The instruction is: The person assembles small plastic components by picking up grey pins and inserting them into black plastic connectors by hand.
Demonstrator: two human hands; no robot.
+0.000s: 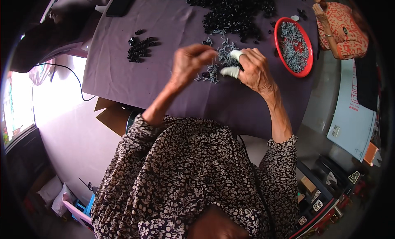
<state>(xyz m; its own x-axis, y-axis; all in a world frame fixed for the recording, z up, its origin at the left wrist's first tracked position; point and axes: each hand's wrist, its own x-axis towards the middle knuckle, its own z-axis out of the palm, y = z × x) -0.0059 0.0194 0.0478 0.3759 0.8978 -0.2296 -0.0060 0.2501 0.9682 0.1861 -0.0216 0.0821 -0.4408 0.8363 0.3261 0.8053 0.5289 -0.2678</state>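
Note:
My left hand [190, 64] hovers over the purple cloth with its fingers bent and drawn together. Its fingertips are smeared by motion, and whatever may be between them is too small to make out. Beside it, my right hand [256, 70] has white coverings [230, 71] on the thumb and a finger, whose tips are apart. Its other fingers curl inward around something dark, mostly hidden by the hand. Small grey screw-like pins [225, 54] lie scattered under and between both hands, mixed with a few black parts [204, 75].
A large heap of small black plastic parts [230, 12] covers the far side. A smaller black cluster [140, 49] sits at left. The red oval tray [310, 58] at right holds many grey pins. Another person [343, 31] is at the far right, beyond the tablecloth [111, 70].

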